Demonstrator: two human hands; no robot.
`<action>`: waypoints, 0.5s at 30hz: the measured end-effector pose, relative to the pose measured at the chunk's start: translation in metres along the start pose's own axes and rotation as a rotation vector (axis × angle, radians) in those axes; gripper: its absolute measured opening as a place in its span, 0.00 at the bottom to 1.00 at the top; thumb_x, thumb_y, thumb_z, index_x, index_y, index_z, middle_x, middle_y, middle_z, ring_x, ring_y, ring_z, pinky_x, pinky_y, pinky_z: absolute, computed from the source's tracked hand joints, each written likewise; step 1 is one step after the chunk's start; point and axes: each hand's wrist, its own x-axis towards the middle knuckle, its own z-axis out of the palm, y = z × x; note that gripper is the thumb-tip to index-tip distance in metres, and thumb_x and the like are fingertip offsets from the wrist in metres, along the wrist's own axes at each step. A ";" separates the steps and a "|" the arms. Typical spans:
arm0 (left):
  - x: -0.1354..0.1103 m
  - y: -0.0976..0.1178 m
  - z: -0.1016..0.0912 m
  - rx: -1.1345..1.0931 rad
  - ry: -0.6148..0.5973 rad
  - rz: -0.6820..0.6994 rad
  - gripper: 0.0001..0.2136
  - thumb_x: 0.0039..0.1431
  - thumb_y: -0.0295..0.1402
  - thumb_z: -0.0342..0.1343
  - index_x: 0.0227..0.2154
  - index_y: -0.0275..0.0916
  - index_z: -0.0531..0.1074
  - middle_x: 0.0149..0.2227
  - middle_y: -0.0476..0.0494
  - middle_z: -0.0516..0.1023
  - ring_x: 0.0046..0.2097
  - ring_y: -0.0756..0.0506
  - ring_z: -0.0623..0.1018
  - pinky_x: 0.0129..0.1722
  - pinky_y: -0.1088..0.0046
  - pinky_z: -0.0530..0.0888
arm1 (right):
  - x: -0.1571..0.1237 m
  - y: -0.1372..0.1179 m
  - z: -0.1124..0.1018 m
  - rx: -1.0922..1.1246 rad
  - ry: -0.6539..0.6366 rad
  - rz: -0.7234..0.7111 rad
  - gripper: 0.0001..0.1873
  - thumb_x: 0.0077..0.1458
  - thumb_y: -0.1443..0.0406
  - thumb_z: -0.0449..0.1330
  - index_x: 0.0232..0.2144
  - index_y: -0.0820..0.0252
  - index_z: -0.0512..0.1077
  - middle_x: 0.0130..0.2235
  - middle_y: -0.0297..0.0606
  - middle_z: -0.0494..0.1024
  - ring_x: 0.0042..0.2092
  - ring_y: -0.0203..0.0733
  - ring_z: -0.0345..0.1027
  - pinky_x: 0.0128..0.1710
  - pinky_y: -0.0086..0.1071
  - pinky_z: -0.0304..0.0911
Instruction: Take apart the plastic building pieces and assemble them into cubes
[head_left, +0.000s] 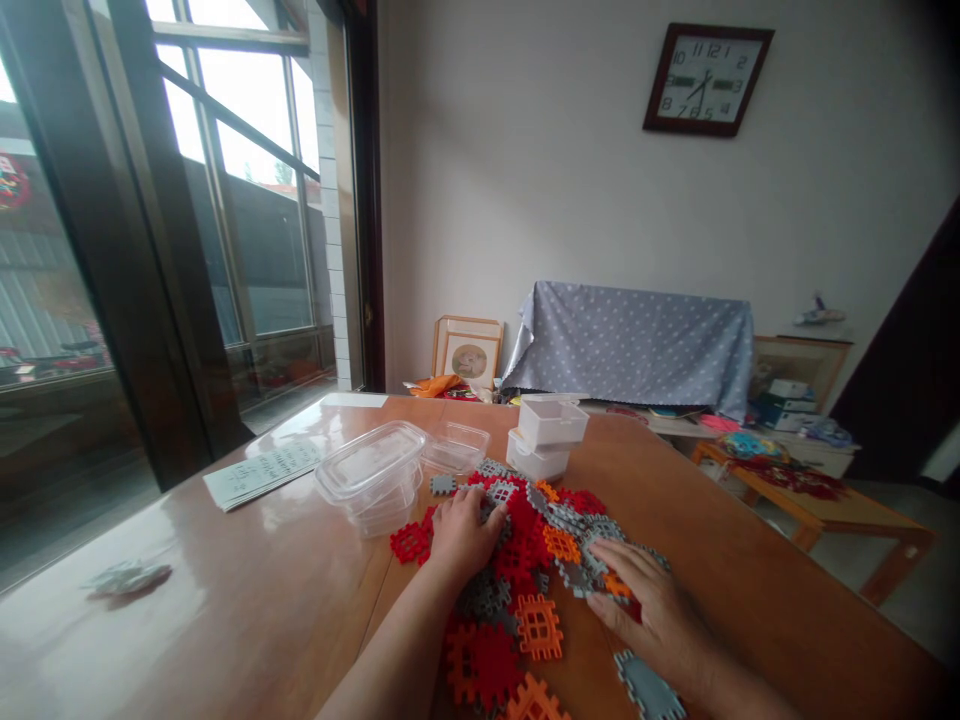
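Observation:
A heap of interlocking plastic building tiles with notched edges, in red [525,530], grey [487,597] and orange [539,627], lies in front of me. My left hand [463,528] rests on the heap's left side, thumb apart from the fingers, with no piece visibly gripped. On the right side, my right hand [646,598] lies over grey and orange tiles, its fingers stretched out and thumb spread. What lies under both palms is hidden. One grey tile [649,686] sits apart, just below my right hand. A smaller grey tile [443,485] is beyond my left hand.
Clear plastic containers [375,480] are stacked left of the heap, with a clear lid or tray [456,447] behind. Two white boxes [538,455] stand stacked at the back. Written papers [262,474] and a crumpled plastic packet [129,577] lie on the wooden table [247,620].

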 end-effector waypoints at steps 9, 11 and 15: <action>-0.001 0.000 0.000 0.005 -0.005 -0.009 0.24 0.64 0.55 0.47 0.51 0.46 0.73 0.54 0.40 0.77 0.54 0.34 0.74 0.53 0.58 0.68 | 0.021 -0.006 0.001 -0.062 -0.060 0.025 0.49 0.51 0.39 0.62 0.69 0.45 0.55 0.71 0.39 0.56 0.69 0.58 0.54 0.66 0.52 0.57; -0.001 0.000 -0.001 0.008 -0.002 -0.005 0.23 0.64 0.54 0.47 0.51 0.46 0.73 0.53 0.40 0.77 0.53 0.34 0.74 0.52 0.58 0.68 | 0.026 -0.013 0.003 -0.086 -0.118 0.031 0.59 0.44 0.36 0.64 0.72 0.43 0.46 0.74 0.37 0.48 0.72 0.61 0.45 0.68 0.55 0.51; -0.002 0.000 -0.002 0.017 0.007 -0.003 0.22 0.64 0.54 0.48 0.50 0.46 0.74 0.52 0.40 0.77 0.52 0.34 0.75 0.52 0.59 0.68 | 0.035 -0.022 0.007 -0.073 -0.205 0.082 0.62 0.43 0.35 0.63 0.72 0.43 0.40 0.75 0.36 0.42 0.73 0.62 0.38 0.69 0.57 0.44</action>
